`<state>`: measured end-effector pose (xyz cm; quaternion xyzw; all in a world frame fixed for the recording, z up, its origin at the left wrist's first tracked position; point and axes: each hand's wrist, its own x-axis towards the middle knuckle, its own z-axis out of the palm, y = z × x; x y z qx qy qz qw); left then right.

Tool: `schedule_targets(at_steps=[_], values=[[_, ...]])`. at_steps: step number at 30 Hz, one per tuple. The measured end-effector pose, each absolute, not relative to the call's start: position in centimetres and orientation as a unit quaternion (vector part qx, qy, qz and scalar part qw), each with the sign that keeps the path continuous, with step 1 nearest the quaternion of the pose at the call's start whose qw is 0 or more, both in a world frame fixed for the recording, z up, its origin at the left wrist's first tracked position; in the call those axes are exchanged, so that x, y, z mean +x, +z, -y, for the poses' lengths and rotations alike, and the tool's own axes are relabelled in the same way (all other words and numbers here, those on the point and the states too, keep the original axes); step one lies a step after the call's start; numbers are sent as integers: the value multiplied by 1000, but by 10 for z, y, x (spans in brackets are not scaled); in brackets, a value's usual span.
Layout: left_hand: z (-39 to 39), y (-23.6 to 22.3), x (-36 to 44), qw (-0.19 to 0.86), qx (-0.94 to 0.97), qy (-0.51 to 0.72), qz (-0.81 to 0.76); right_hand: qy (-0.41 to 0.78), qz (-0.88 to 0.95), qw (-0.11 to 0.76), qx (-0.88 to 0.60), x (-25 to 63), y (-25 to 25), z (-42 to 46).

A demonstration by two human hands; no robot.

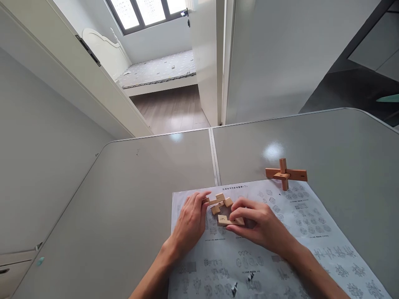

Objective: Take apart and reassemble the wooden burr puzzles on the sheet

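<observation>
My left hand (pixel 191 218) is at the left of a small group of light wooden puzzle pieces, its fingers closed on the end of a notched wooden puzzle piece (pixel 215 202). In my right hand (pixel 260 222), thumb and fingers pinch another notched wooden puzzle piece (pixel 222 219) with a dark mark on its face. Between the hands, more small wooden blocks (pixel 215 209) lie close together; whether they interlock I cannot tell. Under everything spreads a printed diagram sheet (pixel 227 259), partly hidden by my forearms.
A reddish-brown wooden cross-shaped puzzle (pixel 293 174) stands at the sheet's far edge. The grey table (pixel 140 207) has a pale seam (pixel 213 153). Dark torn-looking spots (pixel 234 289) show on the sheet. Beyond the table are an open door (pixel 205 62) and a bed (pixel 162 68).
</observation>
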<state>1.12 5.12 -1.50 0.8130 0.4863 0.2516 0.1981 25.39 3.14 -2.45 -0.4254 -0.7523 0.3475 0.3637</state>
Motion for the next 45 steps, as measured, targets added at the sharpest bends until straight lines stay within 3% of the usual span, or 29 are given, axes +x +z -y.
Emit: schedule_targets(at_steps=[13,24,40,45], values=[[-48,-13,9,290,736,275,-547,370,729,377,-436,254,-20,-32],[-54,-8,8,333,719,335,-510,388,676,391,-489,252,-21,-32],[-55,0,7,515,552,430,-495,419,608,440,-511,253,-19,-37],[-54,0,9,508,555,439,-491,426,593,440,-522,252,-19,-37]])
